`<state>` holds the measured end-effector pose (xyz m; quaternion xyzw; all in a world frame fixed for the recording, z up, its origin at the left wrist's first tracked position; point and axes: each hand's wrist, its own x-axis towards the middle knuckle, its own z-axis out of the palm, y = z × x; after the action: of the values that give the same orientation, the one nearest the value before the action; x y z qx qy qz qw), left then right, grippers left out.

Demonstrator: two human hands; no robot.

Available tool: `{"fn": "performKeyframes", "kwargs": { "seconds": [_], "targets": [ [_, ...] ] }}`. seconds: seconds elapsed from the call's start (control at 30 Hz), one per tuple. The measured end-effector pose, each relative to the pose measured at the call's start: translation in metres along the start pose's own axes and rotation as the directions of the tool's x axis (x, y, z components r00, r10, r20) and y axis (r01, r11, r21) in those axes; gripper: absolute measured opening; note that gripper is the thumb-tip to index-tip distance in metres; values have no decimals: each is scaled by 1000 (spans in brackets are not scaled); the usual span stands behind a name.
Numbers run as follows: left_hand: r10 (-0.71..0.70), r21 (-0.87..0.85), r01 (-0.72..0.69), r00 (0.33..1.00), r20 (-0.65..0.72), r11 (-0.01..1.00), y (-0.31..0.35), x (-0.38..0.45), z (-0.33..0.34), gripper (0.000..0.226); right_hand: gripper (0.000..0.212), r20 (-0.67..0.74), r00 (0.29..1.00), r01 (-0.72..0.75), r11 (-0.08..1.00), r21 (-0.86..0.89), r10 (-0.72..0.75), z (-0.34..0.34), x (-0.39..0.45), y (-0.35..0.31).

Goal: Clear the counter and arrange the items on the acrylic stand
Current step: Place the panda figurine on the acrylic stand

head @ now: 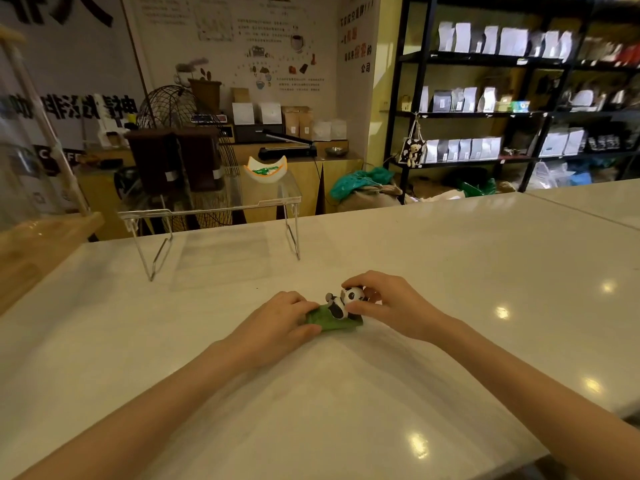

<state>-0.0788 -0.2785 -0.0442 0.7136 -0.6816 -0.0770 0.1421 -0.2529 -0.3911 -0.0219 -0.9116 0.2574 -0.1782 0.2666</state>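
Observation:
A small panda figurine (341,304) lies on a green leaf-shaped base (337,323) on the white counter (346,393), in the middle of the view. My left hand (277,320) grips the left end of the green base. My right hand (388,303) curls around the panda's head from the right. Beyond them, at the counter's far edge, stands the clear acrylic stand (211,211). On its top right sits a white crescent-shaped dish (266,169) with orange tips and something green inside.
A wooden board (38,247) with a glass jar (20,168) lies at the counter's left edge. Behind the counter are a wire fan, brown containers and a bag sealer on a wooden bench. Black shelves (485,112) with bags fill the right background.

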Motion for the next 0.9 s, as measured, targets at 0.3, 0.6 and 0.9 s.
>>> {"fn": "performKeyframes", "kwargs": {
  "seconds": [0.3,0.6,0.9],
  "targets": [
    [4,72,4,994,-106,997,-14,22,-61,44,33,-76,995,61,998,34,-58,-27,54,-25],
    [-31,-13,28,956,-292,1000,-50,54,-123,43,32,-138,983,145,968,205,-118,-53,133,-51],
    [-173,-177,112,906,-386,978,-90,98,-157,36,34,-188,977,148,951,271,-99,-57,215,-58]
  ]
}}
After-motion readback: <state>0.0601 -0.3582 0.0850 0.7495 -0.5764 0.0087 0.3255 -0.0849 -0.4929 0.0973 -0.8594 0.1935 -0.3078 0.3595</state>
